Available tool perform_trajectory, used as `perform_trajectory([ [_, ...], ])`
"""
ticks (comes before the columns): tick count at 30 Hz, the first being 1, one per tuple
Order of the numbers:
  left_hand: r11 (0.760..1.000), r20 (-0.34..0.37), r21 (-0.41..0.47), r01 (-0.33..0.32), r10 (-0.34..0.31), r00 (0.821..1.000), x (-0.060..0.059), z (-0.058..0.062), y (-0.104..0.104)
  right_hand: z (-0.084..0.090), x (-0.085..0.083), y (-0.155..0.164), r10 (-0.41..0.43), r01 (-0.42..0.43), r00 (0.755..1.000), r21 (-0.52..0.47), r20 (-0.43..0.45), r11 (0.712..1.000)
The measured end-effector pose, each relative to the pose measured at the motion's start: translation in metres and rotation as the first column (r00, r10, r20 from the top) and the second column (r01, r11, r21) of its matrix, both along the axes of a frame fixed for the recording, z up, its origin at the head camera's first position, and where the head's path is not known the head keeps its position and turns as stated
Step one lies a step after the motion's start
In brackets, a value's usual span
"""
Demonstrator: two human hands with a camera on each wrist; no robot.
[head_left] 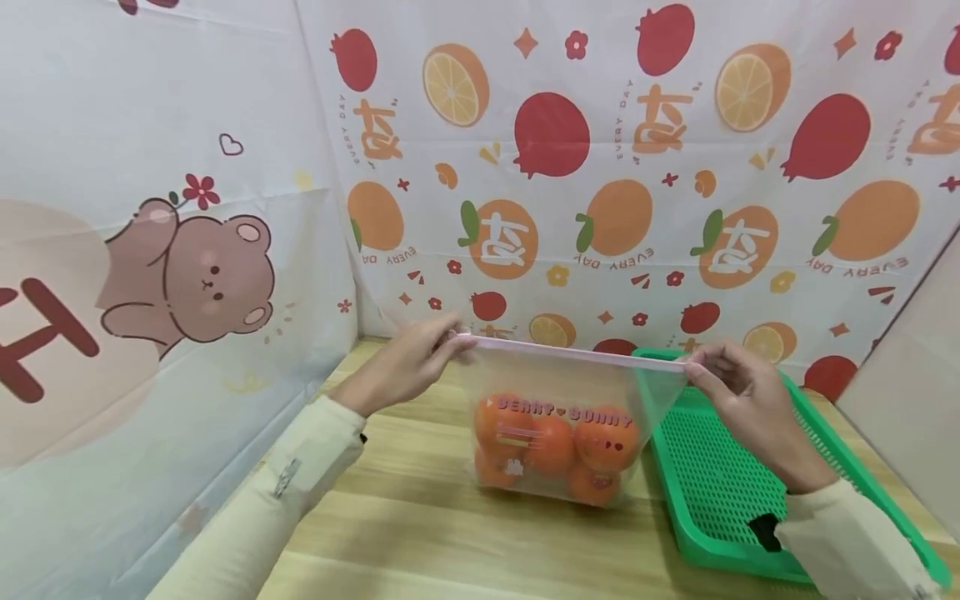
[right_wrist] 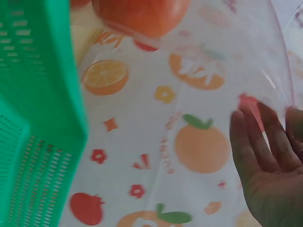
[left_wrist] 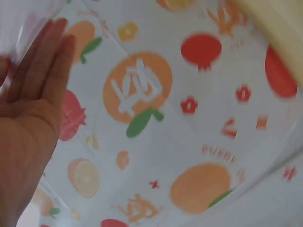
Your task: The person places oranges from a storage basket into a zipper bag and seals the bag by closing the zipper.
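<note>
A translucent zip bag (head_left: 551,379) with a pink top strip and "BERRY BUNNY" lettering is stretched between my hands in the head view. Several oranges (head_left: 551,446) lie in its lower part. My left hand (head_left: 408,358) pinches the left end of the strip, and my right hand (head_left: 742,400) pinches the right end. The left wrist view shows the left hand (left_wrist: 35,90) from the palm side, with a sliver of clear film by its fingertips. In the right wrist view, the right hand (right_wrist: 270,161) is at the bag's edge, with an orange (right_wrist: 142,16) above.
A green perforated basket (head_left: 720,450) stands on the right of the wooden table (head_left: 390,517), just beside the bag and under my right forearm. Behind the table hangs a fruit-print cloth (head_left: 450,158); a bear-print cloth (head_left: 285,167) covers the left side.
</note>
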State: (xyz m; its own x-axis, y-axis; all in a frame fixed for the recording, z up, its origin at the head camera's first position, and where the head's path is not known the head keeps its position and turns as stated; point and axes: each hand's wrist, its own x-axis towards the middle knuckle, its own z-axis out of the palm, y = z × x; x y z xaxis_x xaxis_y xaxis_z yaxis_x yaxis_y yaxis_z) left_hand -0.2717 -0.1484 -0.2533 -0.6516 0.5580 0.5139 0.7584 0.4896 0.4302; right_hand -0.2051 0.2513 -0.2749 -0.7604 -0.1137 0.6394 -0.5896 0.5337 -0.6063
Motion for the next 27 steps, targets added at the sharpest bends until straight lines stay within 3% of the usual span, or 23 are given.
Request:
perform_trajectory([
  [5, 0.982, 0.155, 0.182, -0.054, 0.026, 0.988, 0.02, -0.013, -0.002, 0.008, 0.011, -0.007, 0.114, -0.11, 0.992, -0.073, 0.047, 0.991],
  [8, 0.969, 0.272, 0.225, -0.098, 0.034, 0.962, 0.016, -0.022, -0.002, 0.004, 0.001, -0.009, 0.144, -0.126, 0.974, -0.11, 0.175, 0.986],
  [10, 0.965, 0.372, 0.227, -0.135, 0.042, 0.927, 0.006, -0.032, 0.001, -0.003, -0.011, -0.01, 0.131, -0.103, 0.948, -0.109, 0.29, 0.989],
  [12, 0.961, 0.48, 0.219, -0.171, 0.047, 0.876, -0.01, -0.045, 0.007, -0.01, -0.026, -0.01, 0.093, -0.066, 0.911, -0.081, 0.401, 0.995],
  [14, 0.957, 0.544, 0.198, -0.212, 0.073, 0.836, -0.029, -0.055, 0.013, -0.015, -0.044, -0.01, 0.031, -0.027, 0.877, -0.014, 0.48, 1.0],
  [16, 0.954, 0.579, 0.171, -0.247, 0.105, 0.808, -0.049, -0.066, 0.02, -0.02, -0.062, -0.01, -0.028, -0.005, 0.851, 0.061, 0.525, 0.998],
  [19, 0.948, 0.6, 0.123, -0.295, 0.166, 0.782, -0.075, -0.083, 0.033, -0.03, -0.086, -0.011, -0.135, 0.027, 0.841, 0.209, 0.523, 0.978],
  [22, 0.931, 0.594, 0.066, -0.36, 0.253, 0.764, -0.095, -0.098, 0.045, -0.041, -0.107, -0.013, -0.233, 0.058, 0.856, 0.364, 0.46, 0.93],
  [25, 0.902, 0.493, -0.035, -0.431, 0.39, 0.778, -0.104, -0.112, 0.054, -0.051, -0.121, -0.018, -0.302, 0.075, 0.87, 0.5, 0.39, 0.863],
  [27, 0.872, 0.357, -0.127, -0.474, 0.486, 0.798, -0.1, -0.116, 0.061, -0.056, -0.123, -0.022, -0.33, 0.077, 0.875, 0.572, 0.354, 0.817],
])
